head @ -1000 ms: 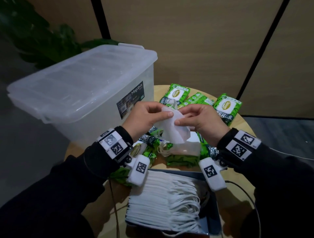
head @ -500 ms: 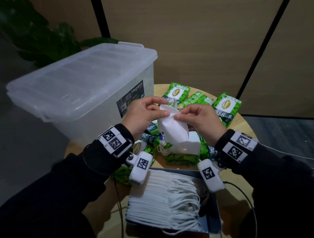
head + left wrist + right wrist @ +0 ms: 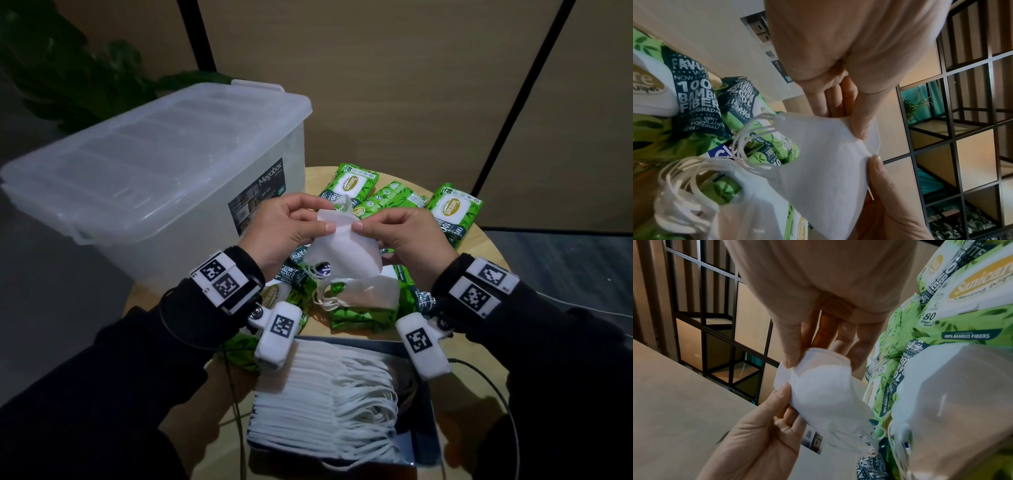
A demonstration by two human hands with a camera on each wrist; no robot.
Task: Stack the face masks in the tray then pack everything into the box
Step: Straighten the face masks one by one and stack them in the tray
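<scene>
Raised slightly and turned since a second ago, the folded white fabric face mask [image 3: 342,251] is pinched by left hand [image 3: 281,226] and right hand [image 3: 409,236] fingers above the tabletop [image 3: 486,246]; seemingly flattened for stacking.

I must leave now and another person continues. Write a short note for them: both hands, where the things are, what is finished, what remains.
Left hand and right hand: both pinch the top edge of one white face mask, held above the table.
Tray: near edge of the table, already holds a stack of masks.
A few loose masks lie on the green wipe packs in the middle of the table.
Box: on the left, lid on.
Done: most masks stacked.
Left: stack the held and loose masks, open the box, pack everything.
</scene>
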